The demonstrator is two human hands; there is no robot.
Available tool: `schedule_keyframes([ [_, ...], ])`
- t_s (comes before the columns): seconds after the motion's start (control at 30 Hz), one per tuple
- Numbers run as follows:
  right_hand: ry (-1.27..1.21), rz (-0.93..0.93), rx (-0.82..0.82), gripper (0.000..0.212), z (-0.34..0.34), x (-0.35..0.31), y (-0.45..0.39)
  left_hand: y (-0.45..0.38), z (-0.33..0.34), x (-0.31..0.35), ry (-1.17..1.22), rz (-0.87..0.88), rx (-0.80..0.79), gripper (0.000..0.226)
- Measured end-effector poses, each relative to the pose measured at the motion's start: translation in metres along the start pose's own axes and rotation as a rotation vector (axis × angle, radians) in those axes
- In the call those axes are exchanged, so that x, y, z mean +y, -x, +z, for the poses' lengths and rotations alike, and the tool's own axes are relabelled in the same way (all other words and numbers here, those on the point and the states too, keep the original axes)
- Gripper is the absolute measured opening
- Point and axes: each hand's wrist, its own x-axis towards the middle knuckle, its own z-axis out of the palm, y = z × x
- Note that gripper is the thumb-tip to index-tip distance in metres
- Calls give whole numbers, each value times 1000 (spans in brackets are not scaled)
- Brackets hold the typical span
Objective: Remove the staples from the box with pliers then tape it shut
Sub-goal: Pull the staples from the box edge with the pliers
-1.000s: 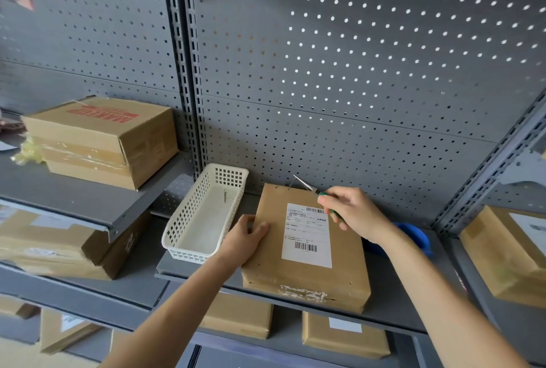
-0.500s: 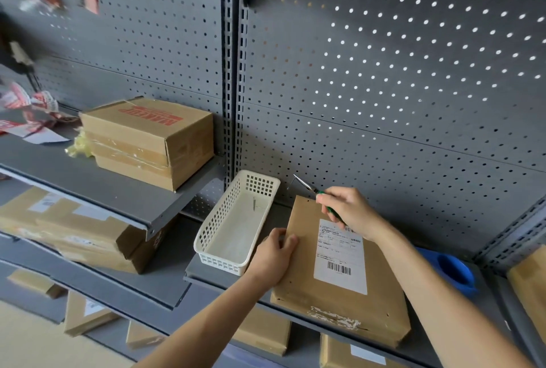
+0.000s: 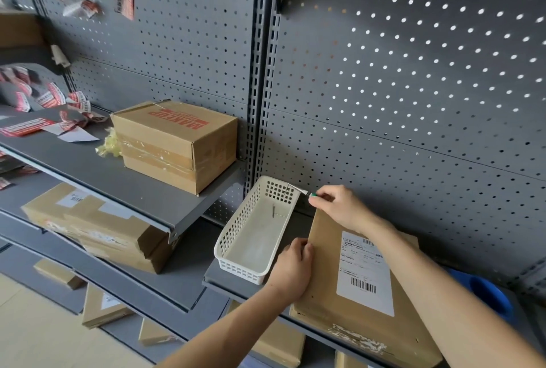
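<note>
A flat brown cardboard box (image 3: 325, 279) with a white shipping label (image 3: 365, 273) lies on the grey shelf (image 3: 233, 285). My left hand (image 3: 292, 267) grips its left edge. My right hand (image 3: 339, 205) holds green-handled pliers (image 3: 301, 190) above the box's far left corner. The pliers' metal tips reach over the far end of a white plastic basket (image 3: 251, 237) and pinch a thin staple. Another loose staple (image 3: 274, 210) lies inside the basket.
A blue tape dispenser (image 3: 487, 296) sits right of the box, partly behind my right arm. A "MAKEUP" carton (image 3: 177, 143) stands on the upper left shelf near red stickers (image 3: 44, 107). More boxes fill lower shelves. Grey pegboard forms the back wall.
My right hand has carried the pliers from above the box's far edge leftward over the basket. The camera view has swung left. My left hand stays on the box's left edge.
</note>
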Motion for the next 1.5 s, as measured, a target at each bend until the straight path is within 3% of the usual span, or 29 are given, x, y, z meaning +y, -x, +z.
schedule_keyframes([
  [0.23,294,-95,76,34,10,-2,-4,-4,3,-3,-30,13,13,44],
  [0.43,400,-132,91,37,15,-4,-9,-5,3,-5,-27,21,8,44],
  [1.5,414,-153,176,37,12,-8,-2,-6,3,-5,-36,-4,-28,45],
])
